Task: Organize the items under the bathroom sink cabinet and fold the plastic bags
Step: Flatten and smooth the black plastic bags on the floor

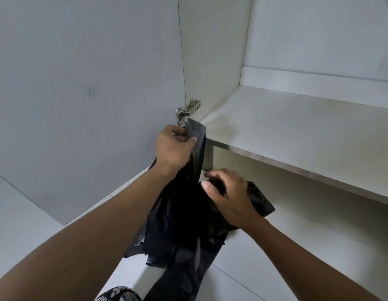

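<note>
At far left, open cabinet door (pixel 80 109), pale grey, bearing a faint scribble (pixel 92 91) too thin to read. Low at the bottom edge, a scrap of black-and-white patterned fabric (pixel 117 295).

Further right, metal hinge (pixel 187 110) at the door's inner edge. Just below it, left hand (pixel 173 148), raised, thumb and fingers pinched together on the top strip of a black plastic bag (pixel 180 218). Bag hanging from that pinch, crumpled, down over the white floor tiles (pixel 275 268), in front of the cabinet's left corner and not on its shelf.

Lower and to the right, right hand (pixel 229 192), fingers curled into a bunched fold of the same bag, thumb pressed against the plastic.

Behind the bag, a grey metal leg (pixel 209 157). Rightmost, the white cabinet shelf (pixel 297 131), edged in metal along its front.
</note>
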### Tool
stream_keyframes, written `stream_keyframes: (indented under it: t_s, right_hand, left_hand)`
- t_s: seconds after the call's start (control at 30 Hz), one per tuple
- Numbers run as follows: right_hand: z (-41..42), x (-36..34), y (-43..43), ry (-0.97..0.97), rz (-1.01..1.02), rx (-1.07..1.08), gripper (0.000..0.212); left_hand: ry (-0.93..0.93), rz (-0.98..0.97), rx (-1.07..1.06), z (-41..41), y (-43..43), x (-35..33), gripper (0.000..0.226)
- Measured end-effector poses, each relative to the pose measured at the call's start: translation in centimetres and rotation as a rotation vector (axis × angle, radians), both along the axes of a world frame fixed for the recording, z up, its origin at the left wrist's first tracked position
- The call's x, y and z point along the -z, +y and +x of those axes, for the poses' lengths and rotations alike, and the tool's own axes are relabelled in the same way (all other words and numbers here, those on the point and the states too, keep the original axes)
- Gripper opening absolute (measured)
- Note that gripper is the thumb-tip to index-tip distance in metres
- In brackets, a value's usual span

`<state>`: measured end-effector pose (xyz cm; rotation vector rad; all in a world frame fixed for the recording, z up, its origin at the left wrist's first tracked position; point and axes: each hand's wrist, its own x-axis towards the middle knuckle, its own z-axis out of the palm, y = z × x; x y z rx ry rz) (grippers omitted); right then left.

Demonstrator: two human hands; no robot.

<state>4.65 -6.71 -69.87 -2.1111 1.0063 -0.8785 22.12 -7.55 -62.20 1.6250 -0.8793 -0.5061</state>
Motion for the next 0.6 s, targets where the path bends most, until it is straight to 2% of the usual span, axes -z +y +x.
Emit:
stream_keyframes:
  t_s: [0.07,0.13,0.2,0.27,0.3,0.37,0.4,0.5,0.57,0.6]
  right_hand:
    - [0.7,-1.4,0.5,0.019,0.227,-0.154,0.056]
    - [1.4,-1.1,0.5,0.144,0.198,-0.208,0.034]
    - [1.5,-0.7,0.2,0.077,0.145,-0.160,0.011]
    - [1.3,-1.2,-0.1,-0.108,0.302,-0.080,0.017]
    - [1.2,-1.9,-0.4,-0.265,0.471,-0.030,0.020]
    - [1.2,-3.7,-1.2,-0.598,0.817,0.017,0.020]
    - [1.1,-4.7,-1.8,-0.711,0.905,0.037,0.021]
    - [0.4,-6.8,-3.4,-0.887,0.955,0.113,0.035]
    - [-0.5,-8.2,-3.8,-0.966,0.956,0.114,0.044]
    - [-1.1,-9.0,-4.1,-1.001,0.957,0.098,0.045]
  left_hand:
    - [0.064,-0.008,-0.002,-0.5,0.1,0.1,0.034]
    - [0.129,0.006,0.006,-0.8,0.1,0.3,0.041]
    - [0.099,0.019,-0.016,-0.6,0.1,0.8,0.043]
    - [-0.032,0.007,-0.011,-0.3,0.5,1.4,0.039]
    - [-0.123,0.029,0.037,-0.1,0.8,2.1,0.037]
    - [-0.289,0.189,0.236,0.0,1.9,3.6,0.037]
    - [-0.366,0.318,0.324,-0.1,2.4,4.4,0.035]
    - [-0.590,0.635,0.332,-0.2,3.4,6.8,0.037]
    - [-0.610,0.709,0.249,-0.5,3.7,7.0,0.026]
    - [-0.562,0.712,0.212,-0.7,3.6,6.9,0.027]
